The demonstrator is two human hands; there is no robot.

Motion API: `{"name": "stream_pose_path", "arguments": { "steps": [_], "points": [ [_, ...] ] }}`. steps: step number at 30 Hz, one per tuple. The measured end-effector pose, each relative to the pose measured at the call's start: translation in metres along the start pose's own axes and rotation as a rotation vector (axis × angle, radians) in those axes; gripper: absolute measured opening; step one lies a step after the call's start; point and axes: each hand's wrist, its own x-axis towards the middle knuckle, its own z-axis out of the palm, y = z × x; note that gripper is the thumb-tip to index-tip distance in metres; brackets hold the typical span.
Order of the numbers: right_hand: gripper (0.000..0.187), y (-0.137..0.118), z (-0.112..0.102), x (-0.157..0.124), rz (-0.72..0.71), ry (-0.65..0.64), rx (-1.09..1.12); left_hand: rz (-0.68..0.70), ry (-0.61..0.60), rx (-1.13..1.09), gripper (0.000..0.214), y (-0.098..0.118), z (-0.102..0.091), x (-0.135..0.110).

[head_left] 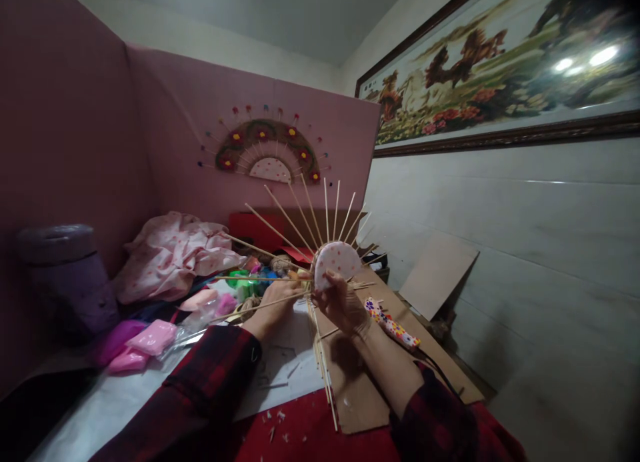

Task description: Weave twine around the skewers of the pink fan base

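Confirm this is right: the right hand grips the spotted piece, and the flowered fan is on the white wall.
Not right about the place: the flowered fan is on the pink panel, as the head view shows. The right hand does grip the spotted piece.

Splayed sticks (327, 209) bar passage; gaps between seem narrow.
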Motion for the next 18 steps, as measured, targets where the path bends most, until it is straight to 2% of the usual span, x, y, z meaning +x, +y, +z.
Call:
{"name": "stream_pose_path", "arguments": {
  "steps": [2,4,7,9,12,15,18],
  "points": [
    [0.014,0.0,0.0,0.003,-0.032,-0.011,0.001,-0.028,0.01,-0.023,0.029,0.001,0.0,0.001],
    [0.016,-0.001,0.002,0.007,-0.052,-0.017,-0.016,-0.089,0.08,-0.139,0.026,-0.001,-0.003,0.003],
    [0.013,-0.005,0.005,0.001,-0.076,-0.016,-0.07,-0.215,0.229,-0.548,0.02,-0.002,-0.013,0.008],
    [0.012,-0.007,0.006,-0.018,-0.086,-0.022,-0.102,-0.294,0.291,-0.897,0.019,0.002,-0.023,0.012],
    [0.02,-0.01,0.003,-0.062,-0.101,-0.032,-0.125,-0.308,0.255,-1.257,0.023,0.012,-0.035,0.016],
    [0.022,-0.011,-0.004,-0.095,-0.105,-0.044,-0.153,-0.305,0.202,-1.355,0.022,0.019,-0.04,0.018],
    [0.021,-0.01,-0.008,-0.102,-0.101,-0.055,-0.179,-0.342,0.216,-1.378,0.019,0.016,-0.035,0.018]
  ]
}}
